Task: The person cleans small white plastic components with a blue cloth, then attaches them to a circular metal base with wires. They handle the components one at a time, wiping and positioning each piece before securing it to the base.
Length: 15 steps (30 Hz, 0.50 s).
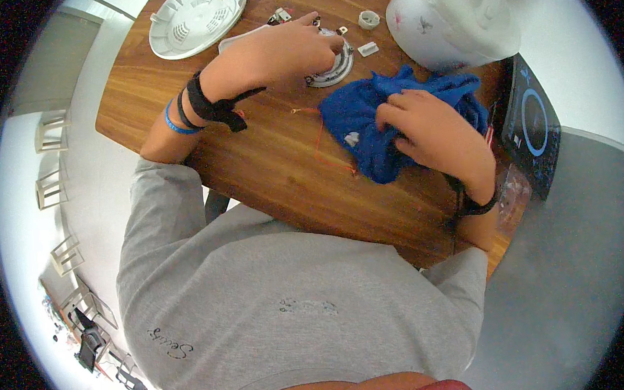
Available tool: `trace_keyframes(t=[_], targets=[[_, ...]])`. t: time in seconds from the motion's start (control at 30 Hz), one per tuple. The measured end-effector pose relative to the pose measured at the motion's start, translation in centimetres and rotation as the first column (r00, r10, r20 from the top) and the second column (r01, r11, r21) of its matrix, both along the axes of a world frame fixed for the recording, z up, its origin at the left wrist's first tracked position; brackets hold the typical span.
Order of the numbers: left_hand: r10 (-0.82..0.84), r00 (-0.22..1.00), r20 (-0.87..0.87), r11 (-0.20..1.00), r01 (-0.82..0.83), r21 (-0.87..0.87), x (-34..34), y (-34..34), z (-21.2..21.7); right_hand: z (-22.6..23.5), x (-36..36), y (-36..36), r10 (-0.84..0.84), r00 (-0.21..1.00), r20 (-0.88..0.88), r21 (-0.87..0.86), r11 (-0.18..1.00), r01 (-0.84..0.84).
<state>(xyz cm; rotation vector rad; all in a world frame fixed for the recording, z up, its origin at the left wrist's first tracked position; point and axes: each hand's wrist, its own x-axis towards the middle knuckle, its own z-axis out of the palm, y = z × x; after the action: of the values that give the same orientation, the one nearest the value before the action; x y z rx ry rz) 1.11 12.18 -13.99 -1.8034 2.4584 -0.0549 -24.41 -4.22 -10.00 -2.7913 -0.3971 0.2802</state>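
Observation:
My left hand (286, 53) reaches across the far middle of the table, its fingers bent over a round silver metal plate (336, 73) with small metal terminals. It grips the plate's upper side; the fingertips are partly hidden. Under that wrist, part of a pale flat piece shows. To the right, my right hand (437, 132) rests on a crumpled blue cloth (361, 117), fingers curled into its folds. A thin orange-red wire (318, 141) with a metal end lies on the wood left of the cloth.
A white ribbed plastic base (199, 23) lies far left. Behind the cloth stands a white rounded cooker-like appliance (450, 25). A small white cap (368, 19) and a white rectangular piece (368, 50) lie nearby. A black induction cooktop (529, 129) borders the table's right side.

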Motion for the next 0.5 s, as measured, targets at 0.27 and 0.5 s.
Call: trace_keyframes(t=[0.27,0.5], targets=[[-0.076,0.997,0.027,0.994,0.078,-0.071,-0.2,2.0,-0.3,5.3,-4.3,-3.6,-0.425,0.897,0.125,0.064,0.905,0.420],[-0.165,0.972,0.168,0.980,0.181,-0.084,-2.5,2.5,3.9,3.6,-6.6,-5.9,-0.569,0.764,0.303,0.147,0.820,0.553]])
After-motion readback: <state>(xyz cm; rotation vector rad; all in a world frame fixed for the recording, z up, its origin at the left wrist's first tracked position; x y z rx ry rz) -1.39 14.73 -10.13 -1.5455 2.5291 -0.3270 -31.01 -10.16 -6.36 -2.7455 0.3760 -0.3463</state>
